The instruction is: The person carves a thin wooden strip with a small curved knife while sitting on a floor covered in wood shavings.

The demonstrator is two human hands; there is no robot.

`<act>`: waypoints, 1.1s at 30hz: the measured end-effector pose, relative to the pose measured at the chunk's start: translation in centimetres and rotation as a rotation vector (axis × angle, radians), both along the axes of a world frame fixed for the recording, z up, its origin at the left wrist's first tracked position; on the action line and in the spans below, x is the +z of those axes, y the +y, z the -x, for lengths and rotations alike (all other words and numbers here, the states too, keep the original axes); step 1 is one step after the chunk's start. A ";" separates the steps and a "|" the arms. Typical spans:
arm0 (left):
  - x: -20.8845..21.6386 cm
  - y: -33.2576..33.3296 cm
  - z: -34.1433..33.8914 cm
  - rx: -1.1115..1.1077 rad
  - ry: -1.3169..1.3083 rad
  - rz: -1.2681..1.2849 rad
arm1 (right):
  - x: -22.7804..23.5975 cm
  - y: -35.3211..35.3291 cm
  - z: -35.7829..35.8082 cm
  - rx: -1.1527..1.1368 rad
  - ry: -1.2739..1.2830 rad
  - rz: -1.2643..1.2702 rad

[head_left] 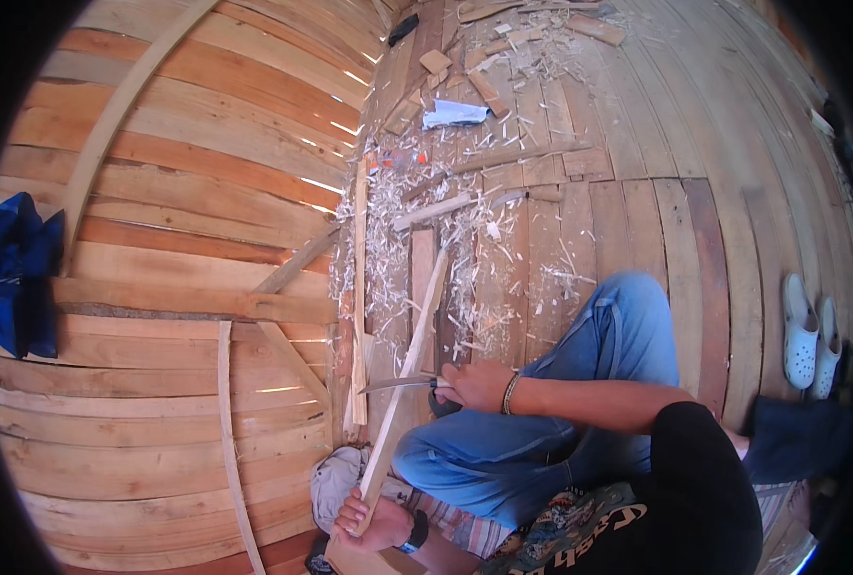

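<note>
My left hand [377,522], with a dark band at its wrist, is wrapped round the lower end of a long, pale wooden stick [409,359]. The stick slants up and away from me, past my bent knee. In my right hand [477,385] is the handle of a knife [393,384]. Its curved blade points left and lies across the stick around mid-length; whether the edge bites into the wood I cannot tell. A beaded bracelet circles my right wrist. My legs in blue jeans [628,321] are folded beside the stick.
Pale shavings [474,287] litter the plank floor [676,249]. Beyond the stick lie a second knife [541,194], wood offcuts [436,62] and a crumpled light-blue packet [455,114]. A plank wall [158,249] rises at left. Light clogs [800,331] stand at right.
</note>
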State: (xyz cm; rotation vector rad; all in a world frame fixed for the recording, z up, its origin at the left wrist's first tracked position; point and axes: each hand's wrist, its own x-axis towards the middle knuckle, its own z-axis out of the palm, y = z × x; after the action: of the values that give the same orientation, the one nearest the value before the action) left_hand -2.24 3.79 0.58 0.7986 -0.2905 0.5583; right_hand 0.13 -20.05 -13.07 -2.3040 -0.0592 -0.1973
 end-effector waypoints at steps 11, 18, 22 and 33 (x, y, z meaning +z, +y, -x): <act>0.5 -1.1 -0.4 0.041 0.072 0.055 | -1.5 -0.5 -0.1 0.035 0.042 -0.051; 1.1 2.7 -0.7 0.026 0.117 0.118 | 2.3 0.6 4.4 0.016 0.085 -0.307; -0.1 2.1 -0.7 0.145 0.188 0.184 | 2.2 -1.2 6.3 -0.096 0.173 -0.373; -1.4 3.1 -0.5 0.151 0.210 0.261 | -0.7 -2.1 6.1 -0.131 0.329 -0.727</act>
State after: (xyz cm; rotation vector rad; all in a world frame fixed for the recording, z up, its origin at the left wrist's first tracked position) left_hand -1.70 6.87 -0.80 0.6222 0.0373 0.6336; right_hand -5.92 -22.16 -13.74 -1.5864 0.2875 0.0905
